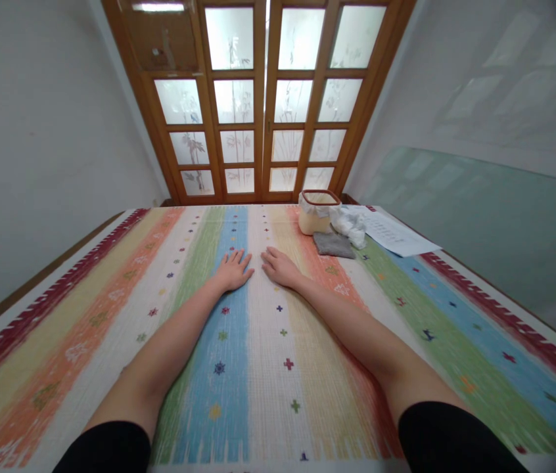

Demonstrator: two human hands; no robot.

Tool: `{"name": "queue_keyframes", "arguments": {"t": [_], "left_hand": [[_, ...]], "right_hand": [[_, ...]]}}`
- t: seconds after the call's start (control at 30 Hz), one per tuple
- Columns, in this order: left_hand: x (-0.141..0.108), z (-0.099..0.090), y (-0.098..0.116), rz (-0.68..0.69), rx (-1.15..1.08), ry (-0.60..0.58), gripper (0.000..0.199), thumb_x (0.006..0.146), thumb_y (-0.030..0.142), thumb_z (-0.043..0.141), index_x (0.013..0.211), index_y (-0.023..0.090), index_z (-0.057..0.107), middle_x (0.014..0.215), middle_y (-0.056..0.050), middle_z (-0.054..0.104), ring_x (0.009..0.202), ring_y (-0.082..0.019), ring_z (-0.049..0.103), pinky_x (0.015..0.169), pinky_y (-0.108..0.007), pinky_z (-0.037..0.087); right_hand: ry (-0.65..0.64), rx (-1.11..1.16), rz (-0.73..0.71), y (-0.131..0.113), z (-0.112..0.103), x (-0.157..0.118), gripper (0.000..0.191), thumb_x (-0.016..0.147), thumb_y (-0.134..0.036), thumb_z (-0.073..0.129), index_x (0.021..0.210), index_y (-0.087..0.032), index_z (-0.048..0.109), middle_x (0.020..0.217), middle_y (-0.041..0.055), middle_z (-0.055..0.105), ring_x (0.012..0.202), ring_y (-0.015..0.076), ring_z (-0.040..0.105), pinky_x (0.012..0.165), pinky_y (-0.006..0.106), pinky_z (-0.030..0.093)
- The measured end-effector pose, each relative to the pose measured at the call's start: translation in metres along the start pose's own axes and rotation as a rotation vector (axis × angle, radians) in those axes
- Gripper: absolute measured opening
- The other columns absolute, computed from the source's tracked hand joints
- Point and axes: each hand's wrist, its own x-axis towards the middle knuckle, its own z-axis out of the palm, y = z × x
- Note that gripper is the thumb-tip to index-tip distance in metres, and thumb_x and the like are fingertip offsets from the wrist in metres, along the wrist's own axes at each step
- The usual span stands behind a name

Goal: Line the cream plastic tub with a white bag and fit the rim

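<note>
Both arms stretch forward over a striped, patterned tablecloth (273, 387). My left hand (233, 270) lies palm down on the blue stripe, fingers spread, with nothing in it. A short gap to its right, my right hand (279, 267) rests palm down on the white and yellow stripes, its fingers extended and slightly apart, holding nothing. Beyond the right hand, toward the far right, a folded grey cloth (334, 245) lies flat. It sits in front of a cream bin (313, 222) with a brown rim and a bag lining.
A crumpled white plastic bag (351, 225) lies beside the bin. Printed paper sheets (396, 233) rest near the table's right edge. Wooden doors with glass panes (263, 105) stand past the far edge. A pale green panel (485, 230) covers part of the right wall.
</note>
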Motion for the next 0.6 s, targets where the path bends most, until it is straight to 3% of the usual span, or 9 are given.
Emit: {"name": "queue_keyframes", "arguments": {"t": [0.1,0.3,0.6], "left_hand": [[-0.0056,0.0006,0.0020,0.033,-0.005,0.024,0.068,0.103,0.061,0.031,0.162,0.027,0.037,0.173,-0.011,0.026,0.160,-0.031,0.023,0.128,-0.058,0.016],[-0.0092,-0.0052,0.0013,0.053,-0.027,0.004,0.078,0.099,0.070,0.036,0.163,0.026,0.036,0.173,-0.012,0.025,0.161,-0.032,0.020,0.129,-0.057,0.013],[-0.0096,-0.0040,-0.0004,0.062,-0.055,0.015,0.077,0.098,0.073,0.038,0.162,0.029,0.037,0.173,-0.010,0.026,0.161,-0.033,0.021,0.129,-0.059,0.012]], "right_hand": [[-0.066,0.001,-0.039,0.0071,-0.0007,-0.0066,0.061,0.106,-0.052,0.039,0.155,-0.016,0.048,0.165,0.0182,0.040,0.155,0.0291,0.035,0.125,0.046,0.030],[-0.176,0.000,-0.020,0.0048,-0.0032,-0.0113,0.074,0.104,-0.064,0.032,0.162,-0.019,0.038,0.171,0.0174,0.027,0.160,0.0324,0.023,0.128,0.056,0.019],[-0.187,0.014,0.015,0.0031,-0.0018,-0.0098,0.082,0.101,-0.073,0.028,0.164,-0.020,0.035,0.172,0.0168,0.024,0.161,0.0354,0.019,0.129,0.061,0.014]]}}
